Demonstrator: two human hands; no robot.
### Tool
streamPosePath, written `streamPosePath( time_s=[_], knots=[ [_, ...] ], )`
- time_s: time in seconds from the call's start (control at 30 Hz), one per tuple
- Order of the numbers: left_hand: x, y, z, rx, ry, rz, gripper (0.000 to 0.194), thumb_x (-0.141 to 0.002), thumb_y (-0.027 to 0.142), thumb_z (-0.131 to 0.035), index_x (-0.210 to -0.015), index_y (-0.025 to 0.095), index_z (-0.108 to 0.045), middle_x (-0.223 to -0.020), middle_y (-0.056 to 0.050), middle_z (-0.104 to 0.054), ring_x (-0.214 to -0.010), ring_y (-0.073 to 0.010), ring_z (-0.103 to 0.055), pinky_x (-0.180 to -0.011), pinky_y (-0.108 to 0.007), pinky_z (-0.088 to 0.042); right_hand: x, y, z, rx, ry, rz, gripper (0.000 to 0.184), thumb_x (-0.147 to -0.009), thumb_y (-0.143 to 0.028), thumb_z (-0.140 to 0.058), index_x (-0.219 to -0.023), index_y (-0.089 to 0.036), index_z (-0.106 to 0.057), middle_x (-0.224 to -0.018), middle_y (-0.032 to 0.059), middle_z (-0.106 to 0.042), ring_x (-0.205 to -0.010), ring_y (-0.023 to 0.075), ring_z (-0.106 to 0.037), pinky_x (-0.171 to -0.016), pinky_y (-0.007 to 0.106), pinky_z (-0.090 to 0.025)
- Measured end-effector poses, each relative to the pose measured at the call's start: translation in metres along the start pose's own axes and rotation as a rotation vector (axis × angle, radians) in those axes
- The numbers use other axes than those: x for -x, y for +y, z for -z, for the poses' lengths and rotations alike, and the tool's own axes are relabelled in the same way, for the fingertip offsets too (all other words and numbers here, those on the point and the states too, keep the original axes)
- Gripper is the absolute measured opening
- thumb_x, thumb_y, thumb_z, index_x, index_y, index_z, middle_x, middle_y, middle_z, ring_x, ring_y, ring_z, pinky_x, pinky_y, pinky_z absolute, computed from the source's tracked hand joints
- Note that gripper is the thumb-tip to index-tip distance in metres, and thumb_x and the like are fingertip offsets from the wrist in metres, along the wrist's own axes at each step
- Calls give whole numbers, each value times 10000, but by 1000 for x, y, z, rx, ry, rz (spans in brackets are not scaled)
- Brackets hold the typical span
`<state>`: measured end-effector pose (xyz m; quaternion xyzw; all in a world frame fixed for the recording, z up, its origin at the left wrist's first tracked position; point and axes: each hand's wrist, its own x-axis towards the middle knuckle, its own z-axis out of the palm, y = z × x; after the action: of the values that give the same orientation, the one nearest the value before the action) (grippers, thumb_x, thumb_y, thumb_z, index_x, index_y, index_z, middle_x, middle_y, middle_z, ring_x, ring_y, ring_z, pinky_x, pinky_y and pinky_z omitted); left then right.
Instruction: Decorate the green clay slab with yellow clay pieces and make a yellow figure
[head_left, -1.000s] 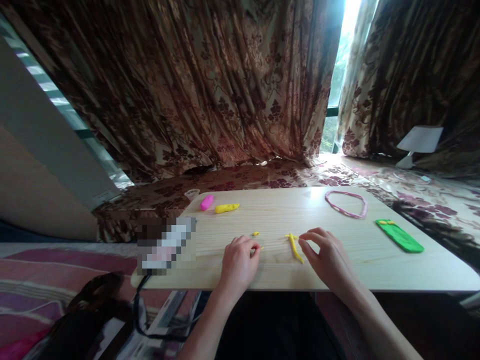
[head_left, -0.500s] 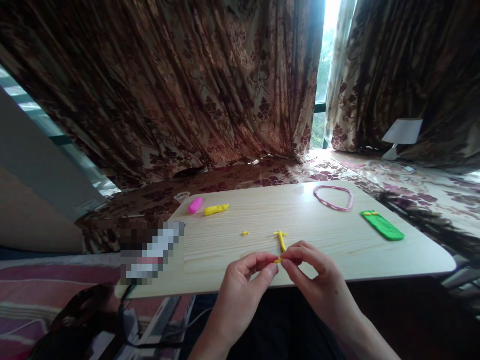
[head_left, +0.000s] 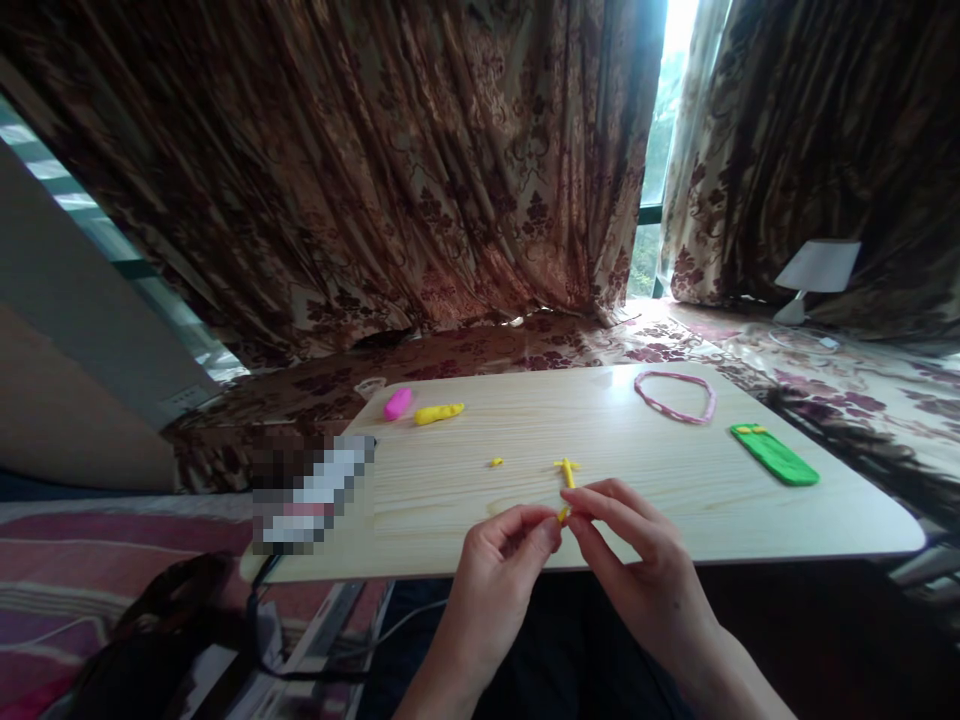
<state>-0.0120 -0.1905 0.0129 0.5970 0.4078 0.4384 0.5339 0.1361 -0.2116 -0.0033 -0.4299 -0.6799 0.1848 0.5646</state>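
Observation:
Close to the table's front edge, my left hand point(head_left: 504, 572) pinches a small piece of yellow modelling clay point(head_left: 562, 515) between thumb and fingertips. My right hand point(head_left: 646, 560) meets it from the other side, its thumb and forefinger at the same piece and partly covering it. Just beyond the right fingertips lies a thin yellow clay cross shape point(head_left: 568, 472), its lower end hidden behind them. A tiny yellow clay bit point(head_left: 496, 462) rests to the left of the cross.
On the wooden table point(head_left: 450, 500) lie a pink clay lump point(head_left: 398, 404), a yellow clay roll point(head_left: 439, 413), a pink twisted ring point(head_left: 675, 375) and a green clay slab point(head_left: 776, 456) with yellow bits. A white lamp point(head_left: 817, 268) stands beyond, at the right.
The small yellow clay piece has turned from lying flat to tilted between the fingertips. My right fingers have loosened slightly around it. The whole view has shifted a little.

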Motion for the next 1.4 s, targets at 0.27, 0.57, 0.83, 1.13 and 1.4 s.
streamPosePath(
  time_s=[0.27,0.57,0.83,1.13,1.4],
  knots=[
    [1,1,0,15,-14,5,178,-833,279,-549,-778,170,-678,-718,-10,-622,-788,-171,-555,-762,-250,-411,-1,0,-1,-9,-15,-10,302,-853,-145,-523,-1121,-255,-611,-916,54,-593,-832,172,-590,-720,300,-514],
    [2,-1,-4,68,-12,8,204,-849,302,-523,-773,173,-662,-712,-8,-616,-786,-174,-556,-789,-279,-410,0,-1,1,-12,-52,-3,329,-862,-138,-498,-1151,-259,-598,-970,64,-571,-865,173,-581,-741,303,-511],
    [2,-7,-7,118,10,22,177,-834,297,-560,-839,189,-700,-806,-19,-676,-859,-179,-570,-861,-289,-399,-5,-1,-1,-103,22,-31,208,-863,-202,-532,-1032,-242,-648,-907,51,-597,-843,178,-591,-734,315,-510],
    [3,3,-19,1028,-243,242,477,-930,432,-279,-1210,162,-555,-1297,-103,-526,-1263,-238,-387,-1006,-379,-340,-8,10,-3,373,9,139,275,-860,-144,-490,-1075,-244,-631,-1080,90,-579,-1019,242,-515,-829,421,-471],
    [4,10,-15,1171,-286,313,507,-916,453,-270,-1259,155,-494,-1281,-94,-527,-1160,-182,-485,-934,-287,-412,-4,12,-7,606,-163,223,371,-889,-197,-425,-1246,-135,-509,-1358,86,-470,-1354,279,-204,-1060,500,-267]
  ],
)
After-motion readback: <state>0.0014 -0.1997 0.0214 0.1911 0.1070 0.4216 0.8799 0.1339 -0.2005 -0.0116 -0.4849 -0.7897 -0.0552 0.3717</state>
